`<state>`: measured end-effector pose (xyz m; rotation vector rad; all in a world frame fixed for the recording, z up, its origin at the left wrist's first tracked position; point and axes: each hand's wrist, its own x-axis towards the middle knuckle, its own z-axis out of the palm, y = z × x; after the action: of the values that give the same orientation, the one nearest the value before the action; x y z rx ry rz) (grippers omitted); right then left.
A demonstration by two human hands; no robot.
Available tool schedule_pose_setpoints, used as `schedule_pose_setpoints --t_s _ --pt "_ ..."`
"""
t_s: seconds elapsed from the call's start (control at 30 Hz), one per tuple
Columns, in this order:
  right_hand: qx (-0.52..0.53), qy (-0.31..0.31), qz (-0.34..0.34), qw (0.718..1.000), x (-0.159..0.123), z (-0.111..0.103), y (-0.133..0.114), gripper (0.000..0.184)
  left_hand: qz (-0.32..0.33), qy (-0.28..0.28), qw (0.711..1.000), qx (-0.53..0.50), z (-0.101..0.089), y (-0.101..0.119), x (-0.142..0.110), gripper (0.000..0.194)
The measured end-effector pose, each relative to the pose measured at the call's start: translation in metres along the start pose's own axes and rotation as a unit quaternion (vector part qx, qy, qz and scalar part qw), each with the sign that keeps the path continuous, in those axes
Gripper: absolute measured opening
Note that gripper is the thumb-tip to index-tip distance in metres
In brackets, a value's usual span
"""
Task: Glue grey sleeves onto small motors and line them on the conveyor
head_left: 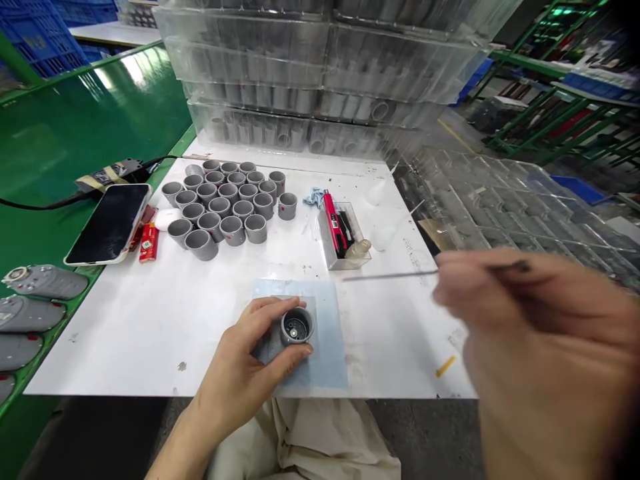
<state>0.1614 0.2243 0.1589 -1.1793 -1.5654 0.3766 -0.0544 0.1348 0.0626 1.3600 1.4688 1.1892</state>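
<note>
Far left of the pale blue mat (330,333) lies my phone (109,224), and up and left of the mat stand the grey plastic sleeves (220,207) in a tight cluster. On the mat, my left hand (245,360) closes around one grey sleeve (297,327), thumb and fingers on its sides, open end up. Beyond the mat sits a clear plastic box (340,237) holding a red tool (334,223). Right of the mat, my blurred right hand (540,333) pinches a thin metal rod (390,275) in a narrow grip.

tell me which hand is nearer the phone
Left. The left hand holds a grey cylinder, down and right of the phone; the right hand is far across, at the table's right edge.
</note>
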Motion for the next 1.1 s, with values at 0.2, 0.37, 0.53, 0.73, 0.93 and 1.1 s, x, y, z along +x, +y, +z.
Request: schedule_pose_setpoints --t_s 0.2,0.37,0.53,0.73,0.93,1.1 --pt "0.083 -0.229 -0.053 0.968 -0.028 0.023 0.005 0.010 -0.025 0.006 1.000 -0.017 -0.001 -0.007 -0.004 0.044" --pt "0.104 -0.236 -0.045 0.965 -0.031 0.036 0.015 0.007 -0.028 0.008 0.999 -0.015 0.000 -0.009 -0.004 0.043" --pt "0.108 -0.239 -0.058 0.963 -0.034 0.042 0.015 0.005 -0.019 0.007 1.000 -0.014 0.000 -0.009 -0.004 0.045" --pt "0.074 -0.237 -0.127 0.960 -0.036 0.044 0.019 0.008 0.003 0.013 1.000 -0.011 0.001 -0.009 -0.004 0.048" --pt "0.065 -0.240 -0.141 0.958 -0.036 0.039 0.013 0.013 0.022 0.023 0.999 0.003 0.002 -0.010 -0.002 0.047" --pt "0.065 -0.196 -0.058 0.977 -0.023 0.013 0.004 0.018 0.029 0.015 0.999 0.035 0.000 -0.008 -0.003 0.045"
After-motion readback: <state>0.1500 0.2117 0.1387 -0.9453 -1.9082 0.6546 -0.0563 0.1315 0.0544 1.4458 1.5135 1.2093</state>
